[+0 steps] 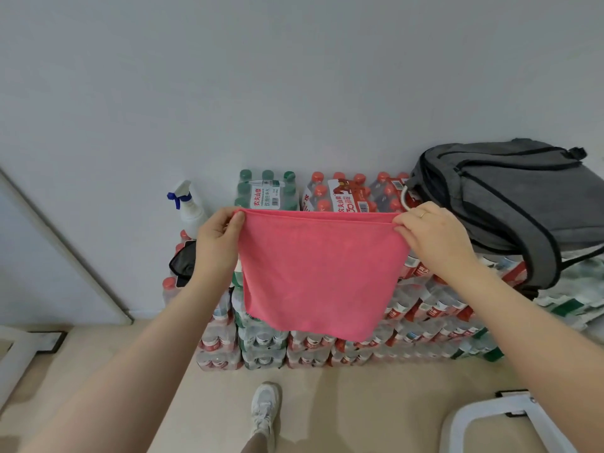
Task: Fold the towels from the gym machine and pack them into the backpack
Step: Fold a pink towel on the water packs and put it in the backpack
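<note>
- Folding step: left hand (217, 238) and right hand (431, 237) each pinch a top corner of the pink towel (318, 276), apparently already doubled, hanging in mid-air.
- Next: fold again, then pack into the grey backpack (510, 204), far right on stacked water bottles (425, 308).

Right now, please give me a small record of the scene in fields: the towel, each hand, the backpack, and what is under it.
towel: pink towel, held up, hanging doubled over
left hand: left hand pinches the top left corner
right hand: right hand pinches the top right corner
backpack: grey backpack, lying on the stacked packs of bottled water, to the right
spray bottle: spray bottle, left, by the wall
</note>
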A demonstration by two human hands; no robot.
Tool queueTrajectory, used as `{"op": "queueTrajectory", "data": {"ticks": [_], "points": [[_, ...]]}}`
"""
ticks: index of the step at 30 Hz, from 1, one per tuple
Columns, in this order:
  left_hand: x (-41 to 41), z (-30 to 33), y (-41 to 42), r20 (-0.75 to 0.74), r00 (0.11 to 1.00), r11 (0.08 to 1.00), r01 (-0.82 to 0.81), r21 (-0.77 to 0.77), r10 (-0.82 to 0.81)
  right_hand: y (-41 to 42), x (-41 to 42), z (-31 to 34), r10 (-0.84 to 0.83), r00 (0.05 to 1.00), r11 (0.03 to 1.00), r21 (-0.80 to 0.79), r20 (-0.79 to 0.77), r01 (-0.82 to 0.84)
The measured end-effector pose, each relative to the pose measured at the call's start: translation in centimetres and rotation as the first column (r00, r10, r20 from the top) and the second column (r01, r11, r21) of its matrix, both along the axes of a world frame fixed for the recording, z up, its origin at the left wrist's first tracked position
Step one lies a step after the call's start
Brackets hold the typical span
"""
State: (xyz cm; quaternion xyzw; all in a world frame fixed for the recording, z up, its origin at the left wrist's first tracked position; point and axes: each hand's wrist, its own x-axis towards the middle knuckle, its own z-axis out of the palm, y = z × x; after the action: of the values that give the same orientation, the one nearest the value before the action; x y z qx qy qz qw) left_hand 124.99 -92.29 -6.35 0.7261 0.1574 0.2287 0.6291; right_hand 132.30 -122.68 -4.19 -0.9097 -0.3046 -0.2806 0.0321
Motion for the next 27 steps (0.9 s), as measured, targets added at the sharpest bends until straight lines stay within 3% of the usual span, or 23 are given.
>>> {"op": "queueTrajectory", "data": {"ticks": [4, 7, 11, 16, 20, 27], "points": [[1.1, 0.0, 0.4, 0.003, 1.0, 0.999, 0.002, -0.043, -0.002, 0.4, 1.3, 0.0, -0.023, 0.999, 0.995, 0.098, -0.024, 0.025], [2.9, 0.1, 0.9, 0.0, 1.0, 1.0, 0.008, -0.016, -0.008, 1.6, 3.5, -0.2, -0.061, 0.998, 0.996, 0.066, -0.013, 0.062], [7.0, -0.3, 2.2, -0.031, 0.999, 0.999, 0.008, 0.035, -0.006, 3.5, 7.1, -0.6, -0.186, 0.974, 0.978, 0.07, -0.13, 0.197], [13.7, -1.1, 4.6, -0.14, 0.99, 0.988, 0.035, 0.149, -0.014, 5.3, 13.1, -1.2, -0.328, 0.881, 0.944, -0.104, -0.341, 0.312], [18.8, -1.6, 6.9, -0.214, 0.977, 0.963, 0.055, 0.262, 0.002, 6.8, 17.6, -0.8, -0.427, 0.833, 0.903, -0.207, -0.352, 0.376], [25.6, -2.6, 9.6, -0.316, 0.947, 0.893, 0.185, 0.41, -0.051, 9.9, 24.2, -2.1, -0.475, 0.692, 0.853, -0.091, -0.543, 0.514]]}}
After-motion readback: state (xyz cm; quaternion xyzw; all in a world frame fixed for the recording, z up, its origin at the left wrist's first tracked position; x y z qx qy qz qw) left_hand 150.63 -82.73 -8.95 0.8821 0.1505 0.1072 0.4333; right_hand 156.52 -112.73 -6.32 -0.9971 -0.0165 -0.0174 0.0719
